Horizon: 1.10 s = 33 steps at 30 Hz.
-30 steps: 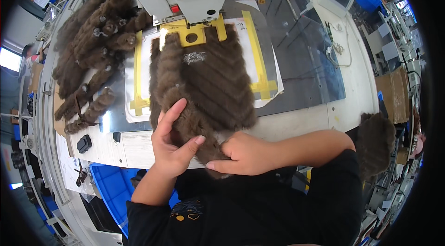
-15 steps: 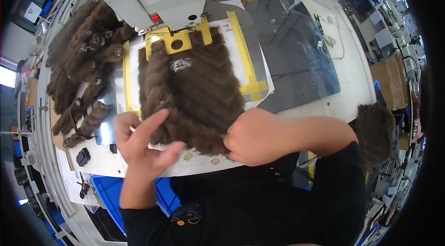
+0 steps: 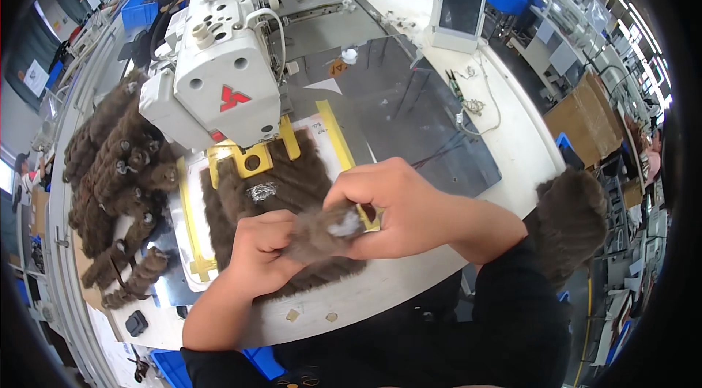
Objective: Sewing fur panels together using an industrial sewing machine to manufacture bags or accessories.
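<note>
Both my hands are closed on a short brown fur piece point(image 3: 318, 239) with a whitish end, raised over the near part of a fur panel. My left hand point(image 3: 262, 255) pinches its darker end. My right hand point(image 3: 395, 206) grips it beside the whitish end, thumb below and fingers above. Beneath lies the brown fur panel point(image 3: 219, 218), with a silvery-white stitched patch point(image 3: 262, 192) on it. A yellow clamp plate point(image 3: 252, 163) with a round hole presses on its far part, under the white sewing machine head point(image 3: 227, 70).
Rolled fur pieces point(image 3: 121, 168) are piled at the left. A dark glossy sheet point(image 3: 409, 110) covers the table's right half, with a small screen point(image 3: 462, 4) behind it. More brown fur point(image 3: 574, 223) hangs at my right. A small black object point(image 3: 136, 324) sits near the front-left edge.
My left hand, open before, has closed on the small fur piece. My right hand has moved up from the panel's near-right corner and now grips that piece too. The view has tilted upward.
</note>
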Each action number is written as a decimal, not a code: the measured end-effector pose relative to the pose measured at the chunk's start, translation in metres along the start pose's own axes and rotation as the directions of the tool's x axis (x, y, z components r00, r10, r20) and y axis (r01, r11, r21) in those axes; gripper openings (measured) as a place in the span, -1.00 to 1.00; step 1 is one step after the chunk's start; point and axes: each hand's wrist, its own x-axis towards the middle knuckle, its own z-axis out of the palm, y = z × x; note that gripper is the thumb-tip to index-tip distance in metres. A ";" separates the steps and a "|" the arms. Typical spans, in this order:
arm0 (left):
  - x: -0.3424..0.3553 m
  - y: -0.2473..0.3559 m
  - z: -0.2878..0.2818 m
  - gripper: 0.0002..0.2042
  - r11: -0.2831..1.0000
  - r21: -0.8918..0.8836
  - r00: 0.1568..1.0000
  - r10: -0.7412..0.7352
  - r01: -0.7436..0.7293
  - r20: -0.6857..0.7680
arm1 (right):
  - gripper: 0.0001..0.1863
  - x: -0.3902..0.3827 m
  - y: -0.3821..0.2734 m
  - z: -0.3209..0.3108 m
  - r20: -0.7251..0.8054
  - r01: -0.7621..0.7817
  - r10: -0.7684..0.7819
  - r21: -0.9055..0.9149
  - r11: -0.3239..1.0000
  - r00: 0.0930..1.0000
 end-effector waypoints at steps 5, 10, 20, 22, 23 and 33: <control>-0.015 -0.024 0.005 -0.88 0.989 -0.137 0.988 0.025 -0.047 -0.151 | -0.58 0.008 0.018 0.033 -0.222 0.198 -0.158 0.168 0.966 0.962; -0.018 -0.023 0.011 -0.87 1.000 0.003 0.992 0.014 -0.014 -0.128 | -0.64 0.004 0.022 0.037 -0.257 0.271 -0.238 0.102 0.957 0.937; -0.011 -0.011 0.007 -0.56 0.971 0.116 0.971 0.221 -0.210 -0.090 | -0.64 0.007 0.026 0.033 -0.179 0.486 -0.456 0.199 0.851 0.872; -0.014 -0.005 0.003 -0.66 0.945 0.198 0.954 0.284 -0.261 -0.094 | -0.63 0.011 0.024 0.033 -0.158 0.479 -0.456 0.179 0.859 0.876; -0.016 -0.002 0.000 -0.76 0.918 0.284 0.948 0.309 -0.276 -0.077 | -0.62 0.012 0.023 0.033 -0.156 0.485 -0.463 0.155 0.861 0.872; -0.025 0.008 0.011 -0.64 0.675 0.704 0.900 0.420 -0.222 -0.118 | -0.61 -0.001 0.003 0.035 -0.363 0.241 -0.366 -0.346 0.907 0.857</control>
